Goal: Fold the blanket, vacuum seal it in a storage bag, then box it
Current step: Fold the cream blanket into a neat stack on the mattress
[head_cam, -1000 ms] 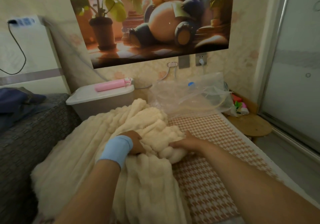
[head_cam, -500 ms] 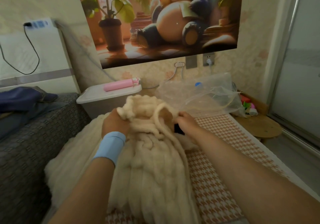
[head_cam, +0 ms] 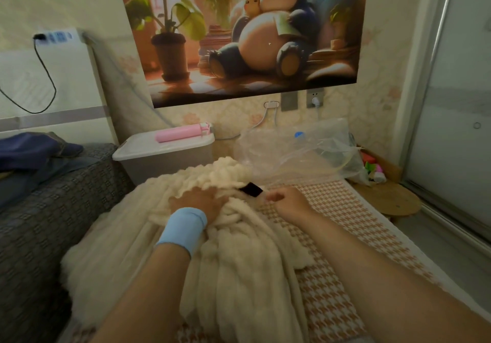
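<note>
cream ribbed blanket (head_cam: 233,263) bunched on the houndstooth bed cover (head_cam: 345,236), just in front of the lidded plastic box (head_cam: 164,164) and the clear storage bag (head_cam: 297,156). your left hand (head_cam: 202,202), blue wristband (head_cam: 183,225) at the wrist, lies flat on the heap, fingers extended. your right hand (head_cam: 288,203), apart from it beside a black tag (head_cam: 251,190), has curled fingers; whether they pinch the blanket's edge cannot be told.

Two hands (head_cam: 198,200) (head_cam: 288,202), one blanket (head_cam: 239,276), one clear bag (head_cam: 297,154), one lidded box (head_cam: 164,163), one pink bottle (head_cam: 178,133), one stool (head_cam: 393,202).
</note>
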